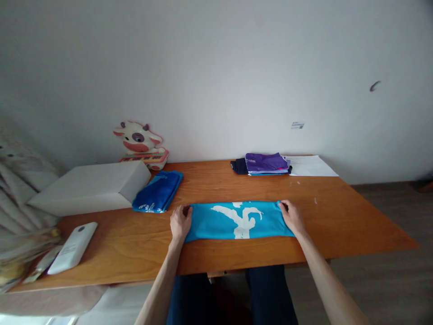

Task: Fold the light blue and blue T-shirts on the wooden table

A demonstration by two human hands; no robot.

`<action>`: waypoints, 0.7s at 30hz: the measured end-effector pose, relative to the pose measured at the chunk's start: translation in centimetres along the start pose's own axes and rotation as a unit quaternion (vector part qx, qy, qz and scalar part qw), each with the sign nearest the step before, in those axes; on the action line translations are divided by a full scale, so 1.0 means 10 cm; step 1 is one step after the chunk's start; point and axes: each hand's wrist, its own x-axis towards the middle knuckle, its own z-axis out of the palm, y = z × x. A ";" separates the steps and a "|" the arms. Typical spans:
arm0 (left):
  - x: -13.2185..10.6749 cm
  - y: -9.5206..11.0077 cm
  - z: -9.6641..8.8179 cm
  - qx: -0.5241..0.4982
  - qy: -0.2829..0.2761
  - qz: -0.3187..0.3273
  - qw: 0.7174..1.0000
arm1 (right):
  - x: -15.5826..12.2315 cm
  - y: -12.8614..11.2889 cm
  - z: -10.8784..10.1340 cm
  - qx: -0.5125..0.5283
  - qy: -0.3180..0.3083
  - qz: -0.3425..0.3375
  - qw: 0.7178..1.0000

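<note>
Left hand (181,222): pinching cloth (238,221), left end
Right hand (291,217): pinching right end
Cloth: near front edge of counter (135,253); may skew if tugged unevenly

The palms of the left hand (180,222) and right hand (292,217) are hidden, and the bottom edge cuts both forearms (163,277). The white print (241,221) on the blue cloth (206,225) breaks off at its near edge. The wall label (297,125) is too small to read. The white box (91,183) hides part of the cow toy (138,139); the left edge crops the curtain (15,198) and a blurred bag (20,259).
</note>
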 end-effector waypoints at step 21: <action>-0.05 -0.01 -0.13 -0.322 0.124 -0.146 0.927 | -0.01 0.00 -0.03 0.040 0.004 0.008 0.999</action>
